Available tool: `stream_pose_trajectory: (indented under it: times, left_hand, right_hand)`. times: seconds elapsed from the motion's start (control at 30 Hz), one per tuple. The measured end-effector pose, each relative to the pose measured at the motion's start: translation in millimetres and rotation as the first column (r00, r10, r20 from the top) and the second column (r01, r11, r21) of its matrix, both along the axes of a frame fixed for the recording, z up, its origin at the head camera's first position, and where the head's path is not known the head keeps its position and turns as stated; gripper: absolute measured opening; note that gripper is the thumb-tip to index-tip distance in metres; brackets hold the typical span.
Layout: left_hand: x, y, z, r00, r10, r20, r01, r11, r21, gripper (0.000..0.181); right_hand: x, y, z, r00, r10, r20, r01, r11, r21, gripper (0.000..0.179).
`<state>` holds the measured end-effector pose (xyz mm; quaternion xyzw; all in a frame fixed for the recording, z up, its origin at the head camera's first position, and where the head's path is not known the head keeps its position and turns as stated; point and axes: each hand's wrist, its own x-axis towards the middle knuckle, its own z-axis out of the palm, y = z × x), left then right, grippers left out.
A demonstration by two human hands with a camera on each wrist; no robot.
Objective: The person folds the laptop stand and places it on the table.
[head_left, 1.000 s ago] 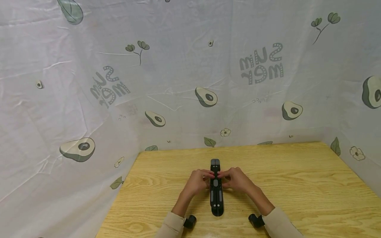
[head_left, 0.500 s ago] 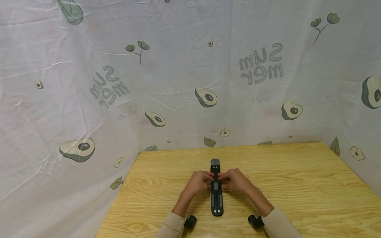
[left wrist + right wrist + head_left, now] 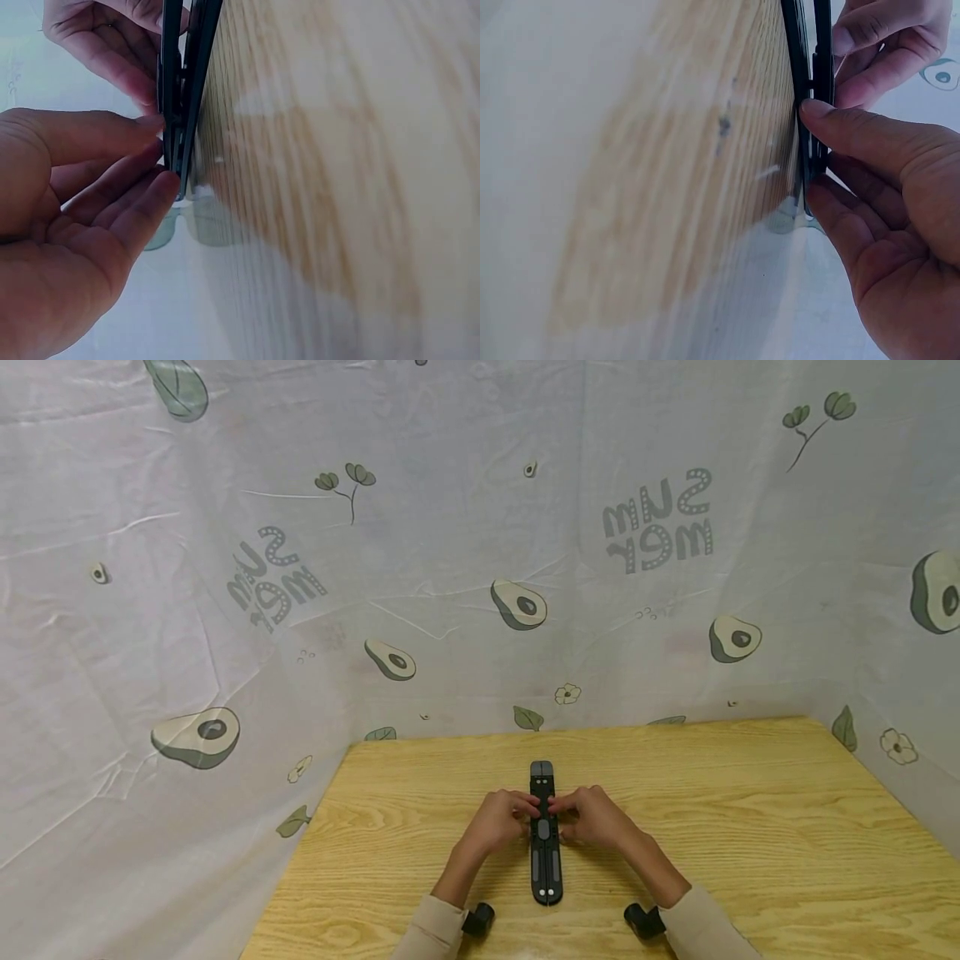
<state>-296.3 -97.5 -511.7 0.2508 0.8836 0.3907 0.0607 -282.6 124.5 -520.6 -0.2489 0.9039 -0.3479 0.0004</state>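
A long, narrow black laptop stand [image 3: 546, 868], folded up, lies lengthwise on the wooden table, pointing away from me. Grey pads and small round rivets show on its top, with a grey oval in the middle. My left hand [image 3: 498, 820] pinches its left edge, thumb and fingertips on the thin black bars [image 3: 174, 97] in the left wrist view. From the opposite side my right hand [image 3: 597, 817] grips the right edge the same way, its thumb on the bars [image 3: 810, 82] in the right wrist view. A narrow gap shows between upper and lower layers.
The wood-grain table [image 3: 750, 827] spreads out on both sides of the stand. A pale curtain [image 3: 450, 527] printed with avocados and leaves hangs behind and beside it. A dark wrist camera [image 3: 478, 920] sits at the left cuff, another dark wrist camera [image 3: 645, 920] at the right.
Since a second ago the stand's upper layer has settled lower, its oval and near rivets now sitting slightly closer to me. Both hands keep their grip; almost nothing moves in the last half second.
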Motion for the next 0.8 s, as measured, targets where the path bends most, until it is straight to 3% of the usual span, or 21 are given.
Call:
stream_pose_trajectory:
  times: [0.13,0.33,0.8]
  left_hand:
    - [0.3,-1.1,1.2,1.0,-0.002,0.022,0.002,1.0,0.006,0.024]
    - [0.3,-1.5,2.5,1.0,-0.011,-0.007,0.011,1.0,-0.01,0.024]
    - [3.2,-2.7,3.2,1.0,0.009,0.001,-0.009,1.0,0.009,0.025]
  right_hand:
    - [0.6,0.4,0.0,1.0,0.01,-0.016,-0.01,1.0,-0.003,0.037]
    - [2.4,2.0,2.4,0.999,0.009,-0.03,-0.01,1.0,-0.028,0.029]
    - [7.5,5.8,4.3,0.999,0.001,-0.051,-0.004,0.998,-0.056,0.019]
